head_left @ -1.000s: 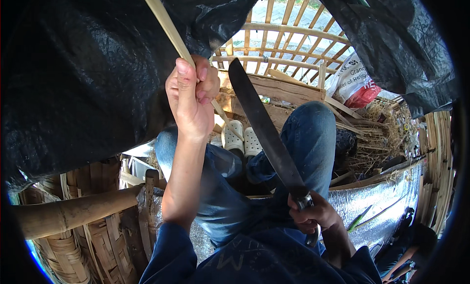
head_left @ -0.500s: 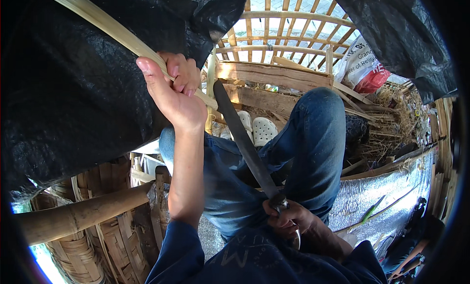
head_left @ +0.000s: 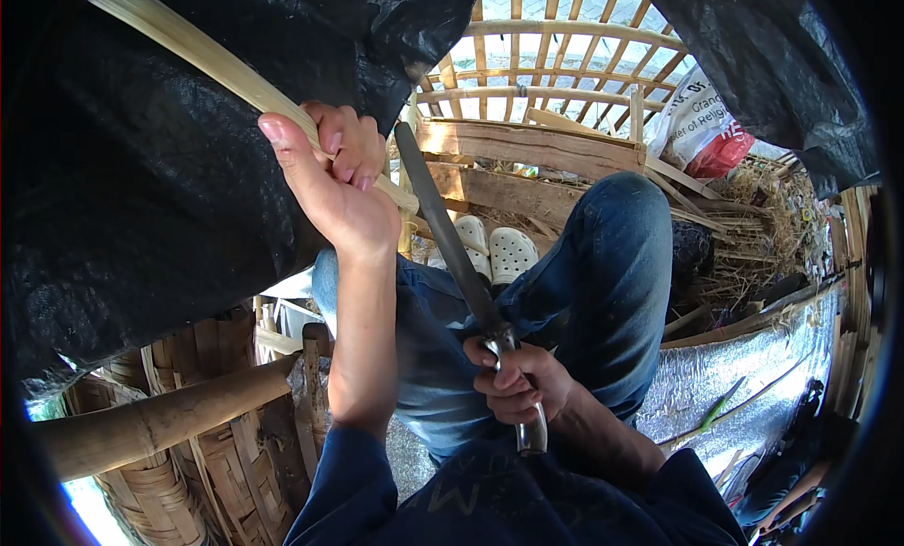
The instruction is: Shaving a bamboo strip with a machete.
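The left side is closed off by a black plastic sheet (head_left: 141, 188), by which a wide, wrinkled dark wall is formed; the far upper right is covered by more dark sheeting (head_left: 772, 56); between them an open bamboo lattice (head_left: 565, 26) is lit brightly from outside, and pale paved ground (head_left: 533, 0) is glimpsed through it; below the lattice, rough wooden planks (head_left: 527, 146) are set crosswise; to the right, the floor is strewn with straw (head_left: 744, 249); nearer, a silvery sheet (head_left: 687, 377) is spread; at near left, woven bamboo (head_left: 151, 508) is crossed by a thick pole (head_left: 179, 416).
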{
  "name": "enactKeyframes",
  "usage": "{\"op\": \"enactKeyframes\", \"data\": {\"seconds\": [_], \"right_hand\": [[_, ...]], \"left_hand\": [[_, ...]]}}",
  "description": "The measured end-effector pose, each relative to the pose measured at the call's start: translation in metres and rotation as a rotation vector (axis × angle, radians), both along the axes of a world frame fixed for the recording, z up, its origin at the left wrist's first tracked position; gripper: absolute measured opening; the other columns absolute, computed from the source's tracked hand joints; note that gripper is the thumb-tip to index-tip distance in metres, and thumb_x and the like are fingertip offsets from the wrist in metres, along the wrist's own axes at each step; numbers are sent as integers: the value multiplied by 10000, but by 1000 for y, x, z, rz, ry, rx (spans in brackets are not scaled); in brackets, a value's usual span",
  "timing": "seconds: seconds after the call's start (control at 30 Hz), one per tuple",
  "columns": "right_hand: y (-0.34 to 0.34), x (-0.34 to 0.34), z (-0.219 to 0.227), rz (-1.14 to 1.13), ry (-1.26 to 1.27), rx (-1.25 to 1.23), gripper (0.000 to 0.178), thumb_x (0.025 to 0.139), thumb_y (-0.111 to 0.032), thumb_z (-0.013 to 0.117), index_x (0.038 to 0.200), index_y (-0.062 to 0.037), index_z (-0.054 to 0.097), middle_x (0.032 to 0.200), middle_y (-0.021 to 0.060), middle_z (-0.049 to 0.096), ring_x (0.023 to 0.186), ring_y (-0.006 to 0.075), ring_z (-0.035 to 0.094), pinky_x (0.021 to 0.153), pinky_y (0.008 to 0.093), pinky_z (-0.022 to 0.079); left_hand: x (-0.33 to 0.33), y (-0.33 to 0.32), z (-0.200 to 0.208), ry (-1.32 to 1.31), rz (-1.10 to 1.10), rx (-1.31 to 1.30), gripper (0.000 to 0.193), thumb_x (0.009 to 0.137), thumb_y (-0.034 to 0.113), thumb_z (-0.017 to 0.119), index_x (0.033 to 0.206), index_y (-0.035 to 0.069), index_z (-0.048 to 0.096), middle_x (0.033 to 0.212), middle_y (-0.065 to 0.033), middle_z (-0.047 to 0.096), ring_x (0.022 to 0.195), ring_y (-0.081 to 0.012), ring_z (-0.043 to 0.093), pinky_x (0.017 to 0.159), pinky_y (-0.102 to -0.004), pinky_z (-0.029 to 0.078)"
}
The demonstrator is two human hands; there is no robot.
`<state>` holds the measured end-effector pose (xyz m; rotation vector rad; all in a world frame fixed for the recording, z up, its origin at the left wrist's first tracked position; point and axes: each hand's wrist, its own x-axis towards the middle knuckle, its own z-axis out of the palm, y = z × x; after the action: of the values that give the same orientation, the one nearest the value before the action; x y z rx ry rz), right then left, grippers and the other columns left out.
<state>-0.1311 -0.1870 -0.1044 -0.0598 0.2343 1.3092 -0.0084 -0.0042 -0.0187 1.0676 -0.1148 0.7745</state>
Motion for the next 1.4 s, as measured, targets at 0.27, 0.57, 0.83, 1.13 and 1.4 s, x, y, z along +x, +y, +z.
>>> {"op": "enactKeyframes", "data": {"seconds": [0.27, 0.57, 0.83, 1.13, 1.4], "right_hand": [[19, 5, 1, 38, 23, -111, 167, 743, -27, 483, 826, -122, 374, 494, -45, 351, 322, 18, 302, 294, 187, 243], [23, 21, 9, 39, 29, -126, 169, 737, -33, 490, 793, -149, 381, 488, -67, 321, 325, 20, 289, 315, 192, 222], [18, 16, -11, 63, -26, -16, 96, 860, -132, 499, 888, -160, 411, 534, -63, 315, 381, 62, 317, 366, 226, 249], [39, 32, -2, 40, -75, -98, 145, 774, -74, 468, 758, -168, 359, 491, -80, 296, 345, 19, 268, 342, 194, 215], [13, 11, -9, 49, -82, -46, 112, 859, -165, 522, 843, -174, 411, 518, -74, 311, 375, 55, 292, 365, 214, 242]], "left_hand": [[3, 6, -3, 1, 77, -7, 529, 926, 581, 382, 636, 139, 366, 505, 61, 228, 430, -48, 145, 403, -226, 122], [-5, -19, 1, 22, 9, 64, 504, 901, 579, 446, 719, 113, 385, 566, 63, 261, 460, -31, 187, 422, -210, 157], [-7, -21, 0, 9, 23, 81, 496, 908, 566, 447, 717, 112, 387, 561, 59, 264, 452, -39, 182, 417, -211, 147], [-4, -13, 0, 22, 3, 55, 486, 913, 550, 455, 712, 113, 378, 556, 58, 263, 459, -35, 181, 419, -211, 148], [-2, -18, 1, 36, 4, 6, 491, 900, 557, 471, 729, 104, 388, 570, 53, 276, 456, -41, 178, 421, -213, 156]]}}
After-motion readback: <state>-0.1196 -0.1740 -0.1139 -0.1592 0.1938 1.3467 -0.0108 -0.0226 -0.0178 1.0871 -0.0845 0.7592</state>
